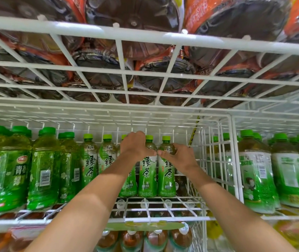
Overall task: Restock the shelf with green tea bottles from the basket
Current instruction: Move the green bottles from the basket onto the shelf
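Right hand (179, 157) fingers curl round the upright end green tea bottle (166, 177) on the wire shelf (163, 199). Left hand (136, 144) fingers grip another bottle (130, 185), two places left.

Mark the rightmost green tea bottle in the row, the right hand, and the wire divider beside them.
rightmost green tea bottle (167, 179), head view, on its green label.
right hand (179, 158), head view, back of the hand.
wire divider (218, 157), head view, on its white mesh.
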The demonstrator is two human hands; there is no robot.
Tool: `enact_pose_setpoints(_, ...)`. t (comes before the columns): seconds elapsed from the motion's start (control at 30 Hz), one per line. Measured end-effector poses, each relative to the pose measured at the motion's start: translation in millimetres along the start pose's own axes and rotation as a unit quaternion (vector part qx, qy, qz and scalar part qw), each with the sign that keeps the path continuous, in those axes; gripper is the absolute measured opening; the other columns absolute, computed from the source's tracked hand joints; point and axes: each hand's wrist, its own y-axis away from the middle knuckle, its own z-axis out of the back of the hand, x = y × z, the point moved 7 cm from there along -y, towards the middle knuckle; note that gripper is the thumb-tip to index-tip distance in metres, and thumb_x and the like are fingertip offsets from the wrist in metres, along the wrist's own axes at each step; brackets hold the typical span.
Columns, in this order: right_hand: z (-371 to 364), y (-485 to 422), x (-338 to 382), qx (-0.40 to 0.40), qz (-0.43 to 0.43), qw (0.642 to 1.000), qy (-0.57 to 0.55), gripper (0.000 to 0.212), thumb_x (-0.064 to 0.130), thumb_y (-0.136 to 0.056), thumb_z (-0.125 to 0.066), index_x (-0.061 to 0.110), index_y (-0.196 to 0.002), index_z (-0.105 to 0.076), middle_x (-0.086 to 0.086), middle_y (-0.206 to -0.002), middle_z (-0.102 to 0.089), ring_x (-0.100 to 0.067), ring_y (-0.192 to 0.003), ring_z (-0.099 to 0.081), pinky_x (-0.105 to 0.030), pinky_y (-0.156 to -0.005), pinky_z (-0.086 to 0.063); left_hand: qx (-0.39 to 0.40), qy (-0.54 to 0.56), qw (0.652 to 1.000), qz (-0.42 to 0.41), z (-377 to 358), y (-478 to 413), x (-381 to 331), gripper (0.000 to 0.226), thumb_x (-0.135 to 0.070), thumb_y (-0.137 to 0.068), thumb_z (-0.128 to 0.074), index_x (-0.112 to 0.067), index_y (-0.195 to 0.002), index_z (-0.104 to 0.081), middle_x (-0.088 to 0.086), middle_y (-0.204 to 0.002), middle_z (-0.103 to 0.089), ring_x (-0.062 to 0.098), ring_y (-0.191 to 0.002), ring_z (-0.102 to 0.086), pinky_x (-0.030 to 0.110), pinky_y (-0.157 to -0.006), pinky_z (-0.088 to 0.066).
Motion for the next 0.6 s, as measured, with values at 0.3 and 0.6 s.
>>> enact_pose_setpoints(0.3,11,1,9,0.000,0.000,0.999,0.054,0.077,0.084,-0.066,-0.065,0.014,-0.097,-0.075,-0.003,-0.079,-0.074,-0.016,-0.078,-0.071,-0.031,-0.076,-0.059,0.017,0.016,1.000,-0.007,1,6,-1,0.061,-0.065,-0.071,-0.078,-0.010,-0.094,-0.064,0.005,-0.096,-0.064,0.026,-0.097,-0.063,0.038,-0.080,-0.056)
enact_pose_setpoints(0.6,47,17,49,0.084,0.052,0.974,0.204,0.076,0.069,-0.097,-0.040,0.006,-0.139,-0.053,-0.017,-0.138,-0.058,-0.031,-0.126,-0.057,-0.042,-0.105,-0.049,0.061,-0.014,0.993,-0.102,48,37,-4,0.060,-0.060,-0.096,-0.052,-0.010,-0.127,-0.064,0.008,-0.131,-0.064,0.028,-0.121,-0.059,0.040,-0.099,-0.049)
